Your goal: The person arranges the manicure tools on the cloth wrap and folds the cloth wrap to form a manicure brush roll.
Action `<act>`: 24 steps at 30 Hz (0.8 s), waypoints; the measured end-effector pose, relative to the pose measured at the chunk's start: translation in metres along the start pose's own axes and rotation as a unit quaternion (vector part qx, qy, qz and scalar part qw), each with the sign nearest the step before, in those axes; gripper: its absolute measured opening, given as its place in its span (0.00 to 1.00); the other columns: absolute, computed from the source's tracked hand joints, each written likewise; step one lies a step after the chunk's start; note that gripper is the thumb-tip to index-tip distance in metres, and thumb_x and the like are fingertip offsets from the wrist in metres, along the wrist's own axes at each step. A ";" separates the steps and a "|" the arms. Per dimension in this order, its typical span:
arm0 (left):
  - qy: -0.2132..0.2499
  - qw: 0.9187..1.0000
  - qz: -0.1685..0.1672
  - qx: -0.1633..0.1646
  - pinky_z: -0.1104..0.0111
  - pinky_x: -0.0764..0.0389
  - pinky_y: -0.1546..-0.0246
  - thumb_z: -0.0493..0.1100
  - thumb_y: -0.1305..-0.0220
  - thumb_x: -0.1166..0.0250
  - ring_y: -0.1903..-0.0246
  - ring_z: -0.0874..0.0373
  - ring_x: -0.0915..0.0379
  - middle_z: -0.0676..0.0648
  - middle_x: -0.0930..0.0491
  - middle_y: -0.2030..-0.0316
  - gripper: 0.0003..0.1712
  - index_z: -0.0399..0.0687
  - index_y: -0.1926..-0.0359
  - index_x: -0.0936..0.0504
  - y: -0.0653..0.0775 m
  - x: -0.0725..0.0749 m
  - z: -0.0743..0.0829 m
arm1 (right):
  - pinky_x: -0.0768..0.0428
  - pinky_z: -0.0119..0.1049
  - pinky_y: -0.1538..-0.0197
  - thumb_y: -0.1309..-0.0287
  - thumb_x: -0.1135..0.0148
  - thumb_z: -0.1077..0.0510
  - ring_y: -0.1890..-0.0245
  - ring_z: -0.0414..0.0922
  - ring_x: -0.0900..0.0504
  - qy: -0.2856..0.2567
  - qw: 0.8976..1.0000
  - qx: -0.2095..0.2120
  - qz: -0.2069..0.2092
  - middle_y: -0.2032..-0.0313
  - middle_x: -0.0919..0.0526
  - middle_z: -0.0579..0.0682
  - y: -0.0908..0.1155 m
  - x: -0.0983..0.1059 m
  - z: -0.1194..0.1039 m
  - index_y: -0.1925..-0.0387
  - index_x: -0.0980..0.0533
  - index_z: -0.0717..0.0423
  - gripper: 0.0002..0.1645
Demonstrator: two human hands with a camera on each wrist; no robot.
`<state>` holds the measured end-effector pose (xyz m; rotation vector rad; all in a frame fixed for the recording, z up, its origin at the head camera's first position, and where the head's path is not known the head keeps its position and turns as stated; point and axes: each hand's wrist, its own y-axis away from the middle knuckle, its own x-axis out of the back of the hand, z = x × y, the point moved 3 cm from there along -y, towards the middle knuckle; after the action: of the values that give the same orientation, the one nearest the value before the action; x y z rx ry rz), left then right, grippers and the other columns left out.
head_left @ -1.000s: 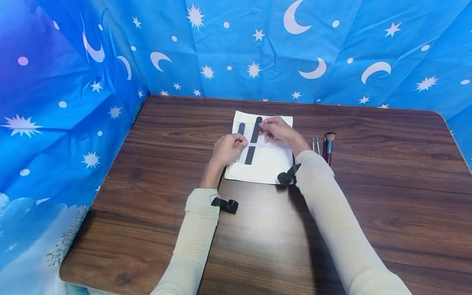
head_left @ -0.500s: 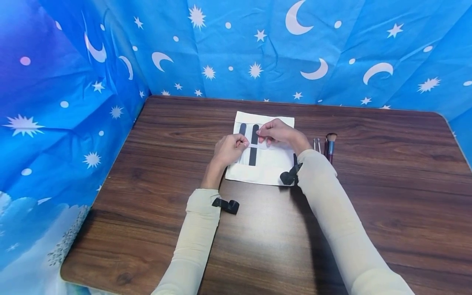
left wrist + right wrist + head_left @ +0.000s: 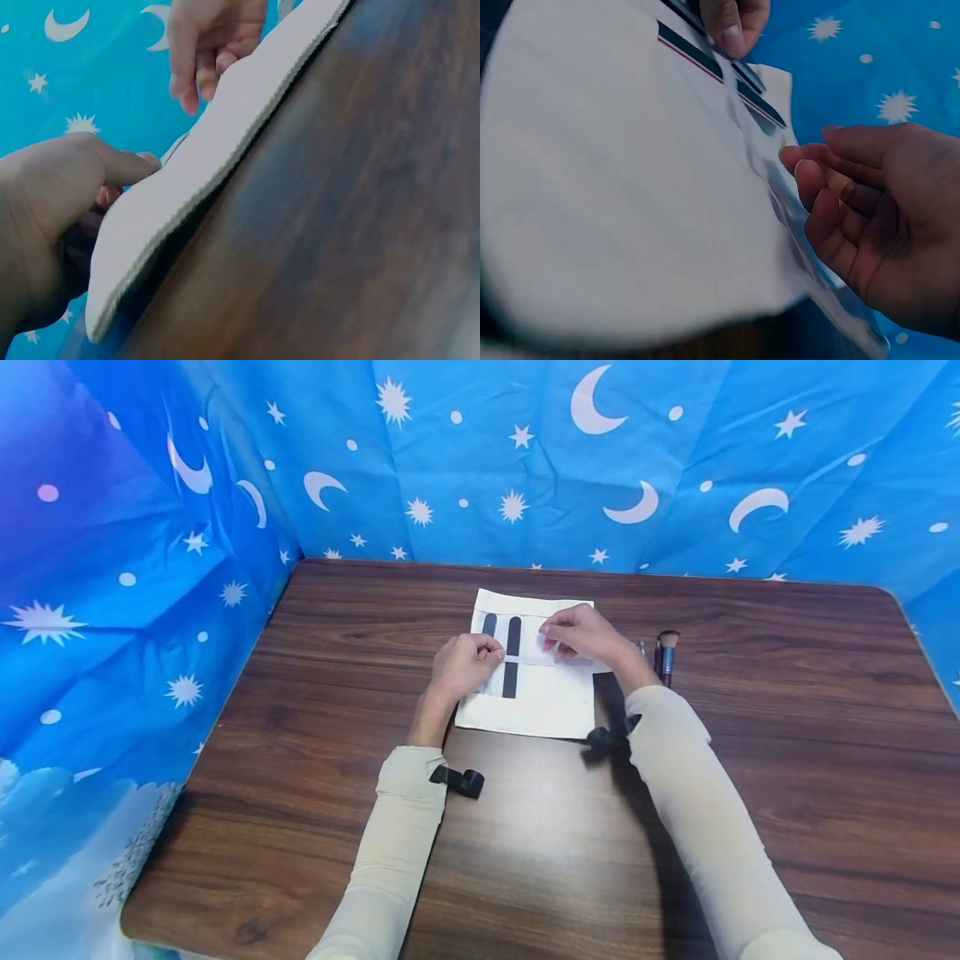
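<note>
A white cloth case (image 3: pixel 551 710) lies flat on the table, with a thin white band (image 3: pixel 547 661) across it. A black nail file (image 3: pixel 513 637) runs behind the band, its rounded end above. In the right wrist view the nail file (image 3: pixel 697 56) shows a pink line along its edge. A second dark flat strip (image 3: pixel 489 625) stands left of it, partly hidden. My left hand (image 3: pixel 465 662) pinches the band beside the files; its thumb (image 3: pixel 131 166) is at the cloth. My right hand (image 3: pixel 588 633) hovers over the case's upper right, fingers loosely bent and holding nothing.
A makeup brush (image 3: pixel 667 656) lies right of the case, beside a dark slim handle and a metallic-looking piece (image 3: pixel 641 647) partly hidden by my right arm. The brown wooden table (image 3: pixel 337 693) meets a blue curtain (image 3: pixel 480 468) at the back and left.
The nail file has slid down behind the band, toward me. My right hand has let go of it and moved right. My left hand stays in place.
</note>
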<state>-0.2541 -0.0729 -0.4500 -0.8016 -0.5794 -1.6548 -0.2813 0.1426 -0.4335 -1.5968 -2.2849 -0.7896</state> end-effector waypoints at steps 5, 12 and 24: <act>-0.020 0.998 -0.004 -0.051 0.68 0.40 0.76 0.50 0.30 0.36 0.83 0.61 0.38 0.57 0.34 0.86 0.11 0.54 0.57 0.10 -0.006 -0.008 0.019 | 0.21 0.27 0.63 0.25 0.47 0.56 0.71 0.38 0.20 0.005 0.999 0.034 0.036 0.58 0.13 0.61 0.025 0.016 0.013 0.43 0.21 0.64 0.19; -0.128 0.989 -0.026 -0.075 0.69 0.35 0.75 0.53 0.29 0.37 0.77 0.62 0.30 0.58 0.24 0.81 0.11 0.63 0.54 0.10 -0.009 -0.020 0.027 | 0.20 0.29 0.64 0.25 0.46 0.56 0.72 0.34 0.18 -0.061 0.990 0.082 0.095 0.68 0.13 0.40 0.063 0.042 0.024 0.43 0.23 0.69 0.21; -0.138 0.987 -0.036 -0.074 0.68 0.35 0.73 0.53 0.28 0.38 0.77 0.61 0.30 0.58 0.25 0.81 0.11 0.63 0.55 0.11 -0.007 -0.024 0.024 | 0.20 0.21 0.67 0.27 0.45 0.59 0.76 0.25 0.19 -0.100 0.970 0.017 0.221 0.77 0.18 0.25 0.110 0.095 0.074 0.49 0.24 0.70 0.17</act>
<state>-0.2535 -0.0384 -0.4522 -1.1430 -0.6904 -1.6794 -0.2076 0.2873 -0.4165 -2.1417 -1.9264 -0.4919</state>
